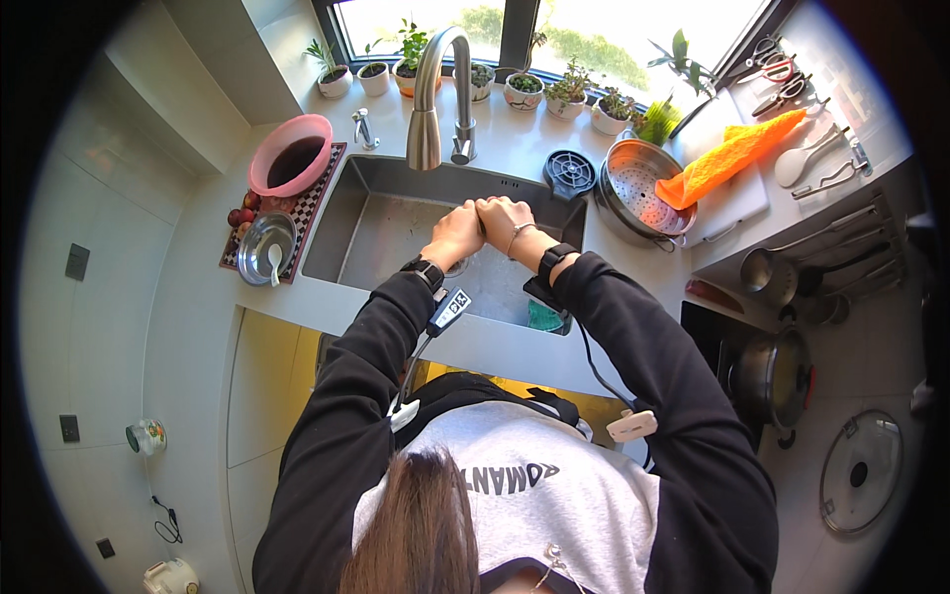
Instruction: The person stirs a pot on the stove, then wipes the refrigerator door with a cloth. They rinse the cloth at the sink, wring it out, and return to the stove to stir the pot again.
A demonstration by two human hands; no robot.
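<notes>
Above the stainless steel sink (386,237), my left hand (455,232) and my right hand (505,221) meet with curled fingers. Their knuckles touch near the sink's middle. A narrow dark strip shows between them, but whether they grip something is hidden by the backs of the hands. Behind them rises a brushed metal faucet (424,134), its spout head apart from the hands. A round drain fitting (456,267) is partly covered by my left wrist. The green scouring pad (545,316) lies in the sink's near right corner.
Left of the sink, a pink basin (256,160) of dark liquid and a metal bowl (256,256) with a white spoon (275,261) rest on a checked mat (326,174). On the right stand a black glass rinser (570,172), a steamer pot (620,200) and an orange cloth (731,160).
</notes>
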